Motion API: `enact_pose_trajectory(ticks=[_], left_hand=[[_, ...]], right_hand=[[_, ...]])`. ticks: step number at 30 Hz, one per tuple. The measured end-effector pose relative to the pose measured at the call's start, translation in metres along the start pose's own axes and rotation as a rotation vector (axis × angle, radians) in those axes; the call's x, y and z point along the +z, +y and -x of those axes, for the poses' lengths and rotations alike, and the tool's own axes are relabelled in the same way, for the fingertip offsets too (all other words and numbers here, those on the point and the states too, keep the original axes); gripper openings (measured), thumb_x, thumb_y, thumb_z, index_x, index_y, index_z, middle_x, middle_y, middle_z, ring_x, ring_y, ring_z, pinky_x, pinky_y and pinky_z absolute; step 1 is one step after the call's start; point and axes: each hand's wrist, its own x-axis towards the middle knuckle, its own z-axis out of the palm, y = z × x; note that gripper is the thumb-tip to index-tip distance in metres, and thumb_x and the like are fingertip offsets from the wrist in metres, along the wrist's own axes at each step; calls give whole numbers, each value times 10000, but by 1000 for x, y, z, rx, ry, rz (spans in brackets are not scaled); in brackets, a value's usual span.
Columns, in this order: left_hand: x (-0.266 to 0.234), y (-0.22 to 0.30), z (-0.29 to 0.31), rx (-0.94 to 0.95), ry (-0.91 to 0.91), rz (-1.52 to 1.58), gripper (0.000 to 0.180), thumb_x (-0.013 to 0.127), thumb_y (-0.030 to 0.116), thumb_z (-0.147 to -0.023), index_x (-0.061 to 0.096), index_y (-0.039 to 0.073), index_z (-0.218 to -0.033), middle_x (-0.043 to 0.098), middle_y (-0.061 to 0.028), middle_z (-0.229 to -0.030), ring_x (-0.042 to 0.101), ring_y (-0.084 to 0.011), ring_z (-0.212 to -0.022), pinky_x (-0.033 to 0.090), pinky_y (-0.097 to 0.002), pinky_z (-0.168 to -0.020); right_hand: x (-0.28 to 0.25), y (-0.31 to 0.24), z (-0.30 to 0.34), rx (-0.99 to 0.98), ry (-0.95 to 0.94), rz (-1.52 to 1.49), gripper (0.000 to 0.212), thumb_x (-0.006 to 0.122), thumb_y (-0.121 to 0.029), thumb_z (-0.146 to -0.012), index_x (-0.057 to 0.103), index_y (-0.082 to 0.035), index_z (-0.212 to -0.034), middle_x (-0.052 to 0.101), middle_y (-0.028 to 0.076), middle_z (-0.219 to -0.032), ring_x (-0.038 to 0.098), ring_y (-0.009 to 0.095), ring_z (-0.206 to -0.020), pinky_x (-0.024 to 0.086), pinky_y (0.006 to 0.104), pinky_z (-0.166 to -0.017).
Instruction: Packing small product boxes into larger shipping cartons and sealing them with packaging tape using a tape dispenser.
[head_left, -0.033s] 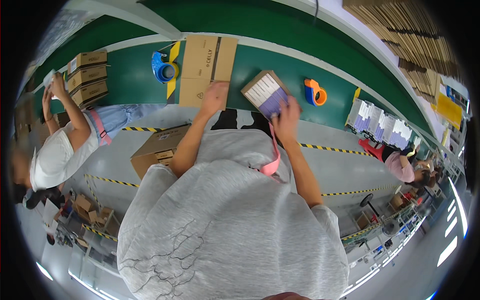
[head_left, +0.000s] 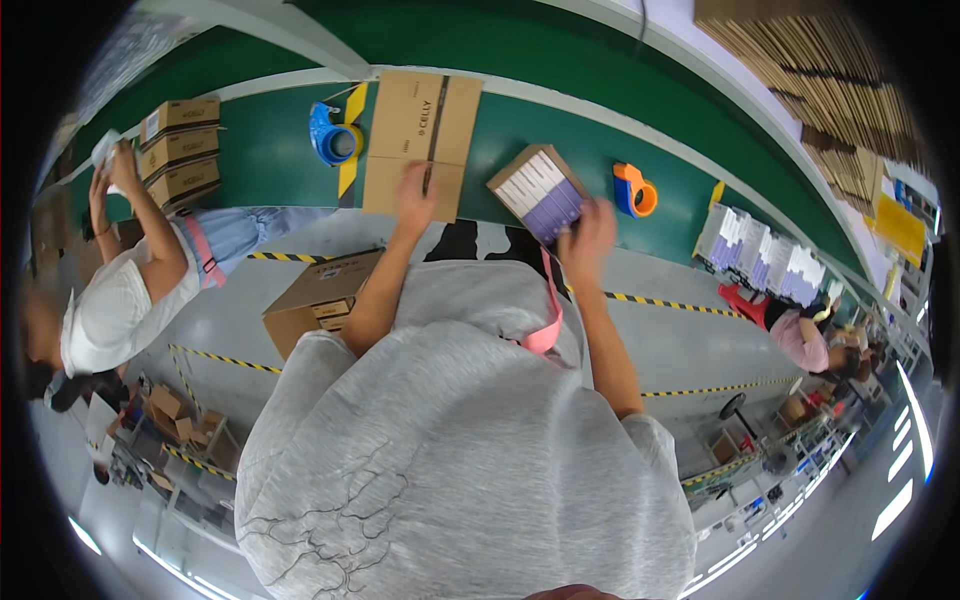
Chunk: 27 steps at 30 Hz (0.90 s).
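A flat brown carton (head_left: 410, 105) with a dark stripe lies on the green workbench in front of me. On its near part rests my left hand (head_left: 416, 200), fingers loosely stretched and apart, with nothing seen in them. To the right, an open small cardboard box (head_left: 505, 193) sits turned at an angle, packed with several white and purple packets (head_left: 545, 200). At this box's near right corner is my right hand (head_left: 590, 240); its fingers are smeared by motion, so whether they grip the corner cannot be told.
A blue tape dispenser (head_left: 335, 137) stands left of the carton, an orange and blue one (head_left: 634, 190) to the right. Stacked brown boxes (head_left: 182, 150) and a co-worker (head_left: 130, 290) are at far left. Several white and purple packs (head_left: 755, 255) stand at the right. Behind me sits a large carton (head_left: 315, 290).
My left hand has shifted slightly left and up over the flat carton. My right hand has slid off the packets toward the box's near right corner. The whole view has shifted a little.
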Motion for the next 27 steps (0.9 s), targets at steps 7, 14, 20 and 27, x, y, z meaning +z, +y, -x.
enact_pose_trajectory(ticks=[7,14,20,27], left_hand=[[-29,-80,42,-1254,154,287,571,803,403,-773,578,-39,-1054,630,-197,-1010,667,-351,-927,596,-456,-662],[-29,-98,45,-1153,149,764,381,786,311,-806,573,7,-892,647,-130,-822,663,-232,-570,616,-389,-585],[-53,-47,4,-966,73,953,301,727,239,-846,531,18,-786,649,-158,-883,681,-264,-807,596,-380,-707],[-11,-26,-30,-564,6,-414,959,821,511,-648,382,-68,-1273,340,-275,-1425,266,-395,-1393,300,-590,-1079]], right_hand=[[-2,65,-13,494,-299,16,306,618,-230,-905,611,-48,-1151,654,238,-1067,614,417,-1026,488,533,-860],[6,94,17,289,-161,69,260,567,-267,-942,575,-31,-835,624,241,-759,598,475,-755,462,559,-655],[10,93,18,408,-192,38,287,568,-262,-941,555,-5,-815,595,256,-742,571,491,-733,438,558,-635],[20,94,19,431,-185,25,287,548,-274,-953,573,8,-908,628,288,-844,590,510,-809,456,585,-695]])
